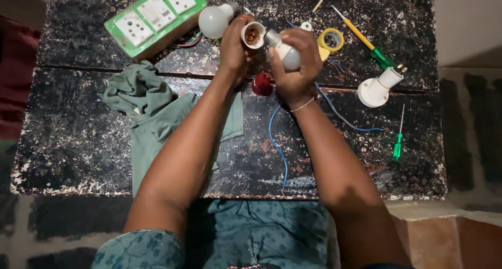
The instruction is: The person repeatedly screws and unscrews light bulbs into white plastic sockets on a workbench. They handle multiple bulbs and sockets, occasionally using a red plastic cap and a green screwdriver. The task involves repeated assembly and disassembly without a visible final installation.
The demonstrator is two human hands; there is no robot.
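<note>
My left hand [234, 49] grips a white lamp holder [254, 35], open end up. My right hand [295, 65] is closed around a bulb [282, 50], its metal cap beside the holder. Both are above the desk [78, 138], right of the green switchboard [154, 15].

White lamp holder [253, 35], held in the left hand [234, 52] at about 12 o'clock of the black worktable: round body tilted, open mouth facing up toward the camera, showing reddish contacts inside. White bulb [285, 53], gripped in the right hand [297, 65], lies just beside it at 3 o'clock, its metal cap pointing at the holder's mouth.
</note>
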